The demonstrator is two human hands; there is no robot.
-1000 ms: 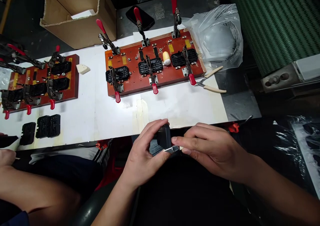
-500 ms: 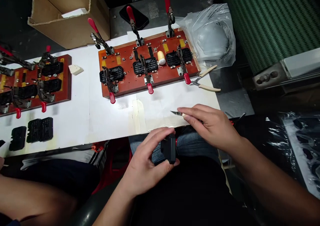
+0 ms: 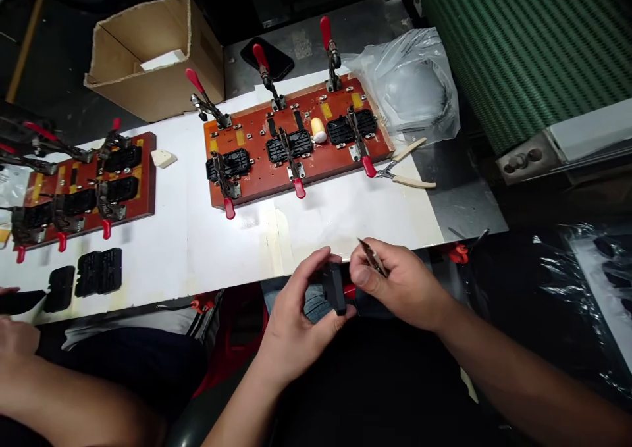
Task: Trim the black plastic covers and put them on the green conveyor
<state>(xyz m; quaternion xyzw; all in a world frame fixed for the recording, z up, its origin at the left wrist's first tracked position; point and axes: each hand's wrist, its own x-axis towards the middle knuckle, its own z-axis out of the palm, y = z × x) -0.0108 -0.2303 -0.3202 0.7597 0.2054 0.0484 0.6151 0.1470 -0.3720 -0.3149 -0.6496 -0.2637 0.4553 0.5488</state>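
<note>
Between the thumb and fingers of my left hand (image 3: 299, 322) a black plastic part (image 3: 335, 288) is held on edge, above my lap. Close to its right side, my right hand (image 3: 395, 279) is closed around a craft knife (image 3: 374, 257), whose pointed blade tilts up and to the left. The blade stands apart from the plastic part. Beyond both hands, on the white-covered table, lies a reddish-brown fixture board (image 3: 261, 184) with red-handled toggle clamps and several black plastic parts under them. A small yellow and white piece (image 3: 318, 130) sits on that board.
Cutting pliers (image 3: 407, 182) with cream handles lie by the board's right corner, below a clear plastic bag (image 3: 419, 91). A cardboard box (image 3: 143, 91) and a phone (image 3: 269, 58) stand behind. At left are a second fixture board (image 3: 148, 190), loose black parts (image 3: 99, 271) and another person's arm (image 3: 64, 394).
My right hand has moved down and closer to the black part, and the knife blade has swung from pointing left to pointing upward. My left hand still holds the part. The view has shifted.
</note>
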